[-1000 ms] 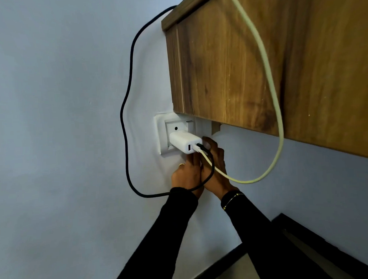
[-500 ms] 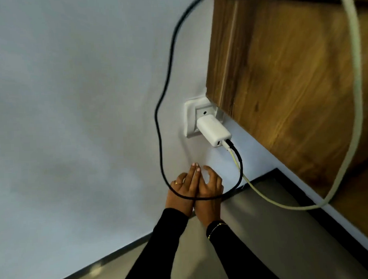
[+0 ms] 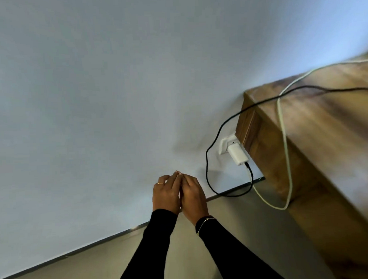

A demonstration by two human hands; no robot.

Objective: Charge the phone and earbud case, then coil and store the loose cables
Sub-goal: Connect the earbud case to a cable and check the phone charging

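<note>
Head view shows both arms in black sleeves reaching up from the bottom centre. Left hand (image 3: 165,194) and right hand (image 3: 193,196) press side by side, fingers straight and relaxed, holding nothing, against the wall (image 3: 94,100). At centre right, a white charger (image 3: 238,154) sits in the socket (image 3: 224,145), with a black cable (image 3: 208,159) and a white cable (image 3: 285,140) looping onto the wooden cabinet (image 3: 316,134).

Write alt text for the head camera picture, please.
A white charger sits in a wall socket beside a wooden cabinet, with a black cable and a white cable plugged in; the left hand and right hand hover together, empty.
</note>
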